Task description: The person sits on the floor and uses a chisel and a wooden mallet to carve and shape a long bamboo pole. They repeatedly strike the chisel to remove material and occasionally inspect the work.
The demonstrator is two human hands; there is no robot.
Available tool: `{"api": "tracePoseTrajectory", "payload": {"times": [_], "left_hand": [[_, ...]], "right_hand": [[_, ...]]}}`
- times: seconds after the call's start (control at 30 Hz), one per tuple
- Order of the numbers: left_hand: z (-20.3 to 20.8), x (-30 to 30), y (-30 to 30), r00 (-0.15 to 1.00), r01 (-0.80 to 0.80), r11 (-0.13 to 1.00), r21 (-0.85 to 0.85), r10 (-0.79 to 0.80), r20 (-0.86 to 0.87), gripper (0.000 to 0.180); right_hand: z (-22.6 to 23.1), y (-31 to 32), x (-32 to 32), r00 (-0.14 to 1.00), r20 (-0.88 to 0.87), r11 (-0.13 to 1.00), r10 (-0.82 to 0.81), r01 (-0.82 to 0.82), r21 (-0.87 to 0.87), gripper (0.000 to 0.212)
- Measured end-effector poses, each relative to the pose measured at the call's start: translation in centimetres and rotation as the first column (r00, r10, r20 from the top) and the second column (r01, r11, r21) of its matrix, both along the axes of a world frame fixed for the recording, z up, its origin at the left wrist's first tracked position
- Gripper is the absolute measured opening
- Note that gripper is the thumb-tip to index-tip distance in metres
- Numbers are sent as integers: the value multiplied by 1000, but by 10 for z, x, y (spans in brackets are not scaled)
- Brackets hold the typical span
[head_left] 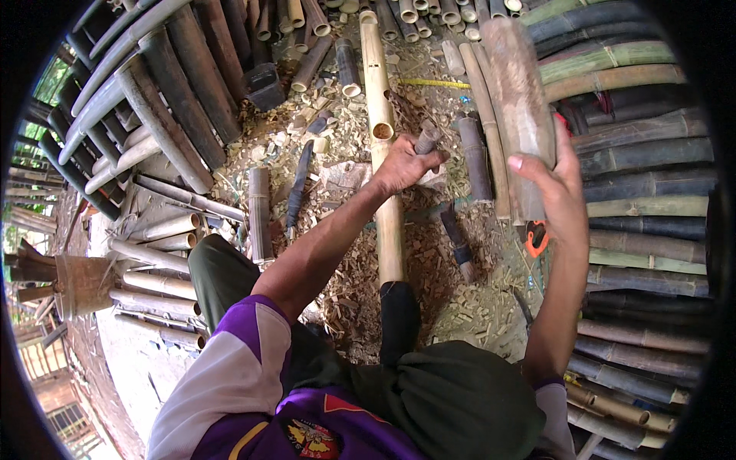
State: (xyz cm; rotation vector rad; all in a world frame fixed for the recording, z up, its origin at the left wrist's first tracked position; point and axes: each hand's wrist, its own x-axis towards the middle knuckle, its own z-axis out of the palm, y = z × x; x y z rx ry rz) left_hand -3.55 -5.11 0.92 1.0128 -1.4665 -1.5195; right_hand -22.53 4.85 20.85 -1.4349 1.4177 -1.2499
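Observation:
A pale bamboo pole (pixel 390 238) lies lengthwise before me, with a round hole cut in its upper side and smaller notches farther up. My left hand (pixel 406 165) is closed round a short, thick wooden handle (pixel 428 137) just right of the pole, close to the hole. Whatever is at the other end of the handle is hidden by the hand. At the right, my right hand (pixel 563 180) grips a heavy, worn wooden club (pixel 520 84), raised with its thick end pointing away from me. My foot in a black covering (pixel 399 318) rests against the pole's near end.
Wood chips (pixel 337 123) cover the ground. A dark-handled knife (pixel 297 188) lies left of the pole; another dark-handled tool (pixel 458 243) lies right of it. An orange-handled tool (pixel 536 239) is near my right wrist. Stacked bamboo (pixel 644 184) lines the right side; a black container (pixel 264 87) stands far left.

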Motion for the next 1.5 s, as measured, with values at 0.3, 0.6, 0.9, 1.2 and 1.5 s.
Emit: {"api": "tracePoseTrajectory", "payload": {"times": [0.3,0.6,0.9,1.2,1.5], "left_hand": [[-14,-6,-42,986,46,959,280,0,-164,22],[42,65,26,989,125,927,-354,-145,-30,41],[-9,57,144,806,584,567,-581,-322,497,44],[-29,63,140,827,562,604,-566,-407,387,36],[-22,61,136,833,553,630,-546,-423,356,32]], "right_hand": [[-24,-82,32,852,-507,990,132,-91,104,80],[-43,61,2,964,250,972,-95,35,232,73],[-97,186,37,932,189,819,-310,161,550,71],[-107,206,57,882,225,713,-414,161,683,61],[-94,200,64,876,254,778,-411,192,597,62]]}}
